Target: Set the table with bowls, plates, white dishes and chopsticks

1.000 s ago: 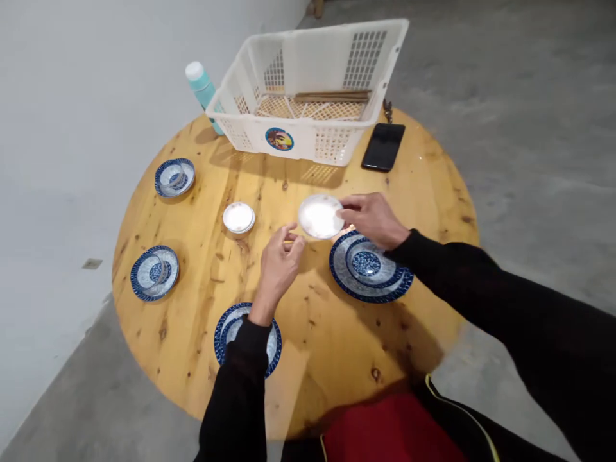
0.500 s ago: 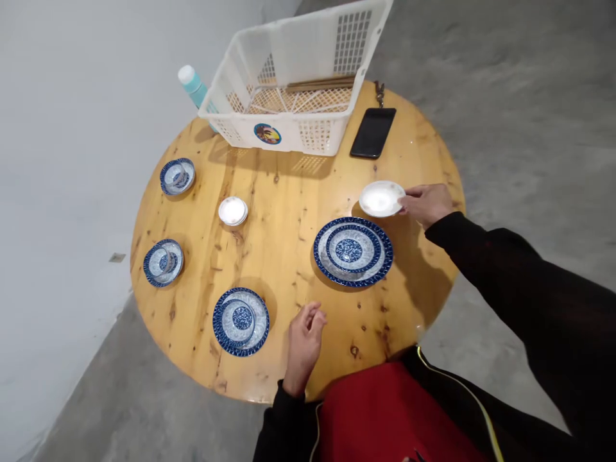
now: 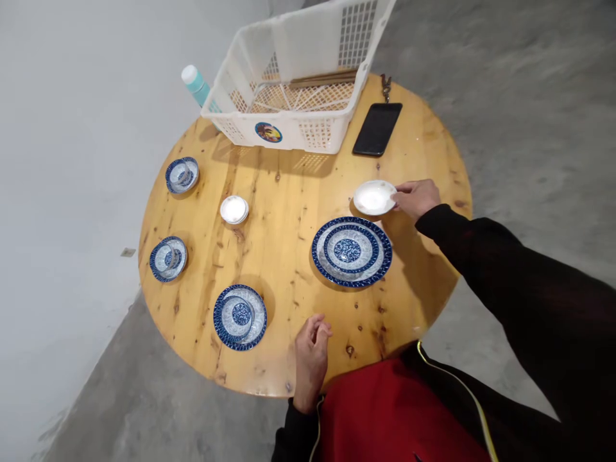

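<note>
A small white plate is pinched at its right rim by my right hand. It is at the back edge of a large blue-and-white plate, which has a smaller patterned dish resting in it. Over the front of the table is my left hand, its fingers loosely curled and holding nothing visible. To its left stands another blue-and-white plate bearing a smaller round dish. Farther left-centre is a short stack of small white dishes.
Two small blue-rimmed dishes stand along the left of the round wooden table. Behind are a white plastic basket holding brown sticks, a turquoise bottle, a black phone and keys.
My right hand has moved slightly left with the white plate. My left hand has shifted a little right and toward me. The camera view has shifted slightly.
</note>
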`<move>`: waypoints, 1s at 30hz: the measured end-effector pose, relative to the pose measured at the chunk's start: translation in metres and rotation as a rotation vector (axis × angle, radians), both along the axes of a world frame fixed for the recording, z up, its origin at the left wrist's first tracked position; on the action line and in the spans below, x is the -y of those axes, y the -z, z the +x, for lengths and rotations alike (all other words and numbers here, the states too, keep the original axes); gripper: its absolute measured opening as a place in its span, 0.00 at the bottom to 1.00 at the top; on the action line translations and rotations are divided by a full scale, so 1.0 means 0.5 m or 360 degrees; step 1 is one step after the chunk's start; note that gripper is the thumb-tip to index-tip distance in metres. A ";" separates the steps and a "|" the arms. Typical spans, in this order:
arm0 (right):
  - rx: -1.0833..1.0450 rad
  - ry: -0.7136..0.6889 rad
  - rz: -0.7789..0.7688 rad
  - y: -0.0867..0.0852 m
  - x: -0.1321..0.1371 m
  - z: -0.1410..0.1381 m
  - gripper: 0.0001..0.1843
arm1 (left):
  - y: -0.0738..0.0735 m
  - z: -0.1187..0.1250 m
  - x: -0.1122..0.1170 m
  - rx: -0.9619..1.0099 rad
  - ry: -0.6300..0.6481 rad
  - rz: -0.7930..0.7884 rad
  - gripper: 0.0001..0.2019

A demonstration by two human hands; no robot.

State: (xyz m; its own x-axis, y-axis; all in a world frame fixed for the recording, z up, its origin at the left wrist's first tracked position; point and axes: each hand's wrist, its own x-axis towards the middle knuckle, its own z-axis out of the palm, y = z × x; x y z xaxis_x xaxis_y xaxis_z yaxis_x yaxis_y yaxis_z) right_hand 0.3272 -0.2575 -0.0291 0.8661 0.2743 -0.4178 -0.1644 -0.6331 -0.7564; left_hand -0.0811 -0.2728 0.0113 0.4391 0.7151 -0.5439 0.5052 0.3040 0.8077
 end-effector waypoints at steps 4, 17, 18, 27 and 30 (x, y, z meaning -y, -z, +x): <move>-0.0006 -0.0050 -0.0002 0.010 0.008 0.008 0.19 | -0.009 0.012 0.000 -0.0052 0.0037 0.0024 0.18; 0.0067 -0.0068 -0.0113 0.023 0.032 0.017 0.17 | -0.002 0.026 0.008 -0.0030 0.0056 -0.0015 0.19; 0.0079 -0.0073 -0.0121 0.025 0.032 0.019 0.17 | -0.002 0.026 0.010 -0.0028 0.0061 -0.0012 0.18; 0.0170 -0.0164 -0.0189 0.033 0.030 0.028 0.18 | -0.003 0.025 0.016 -0.0061 0.0075 0.0027 0.17; 0.0202 -0.0205 -0.0204 0.038 0.031 0.032 0.17 | -0.002 0.025 0.015 -0.0068 0.0087 0.0020 0.17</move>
State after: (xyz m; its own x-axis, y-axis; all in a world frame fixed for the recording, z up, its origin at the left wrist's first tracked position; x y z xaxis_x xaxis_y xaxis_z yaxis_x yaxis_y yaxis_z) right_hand 0.3430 -0.2728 -0.0481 0.8752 0.3379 -0.3462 0.0156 -0.7350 -0.6779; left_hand -0.0684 -0.2804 0.0120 0.4545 0.6977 -0.5538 0.5548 0.2647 0.7887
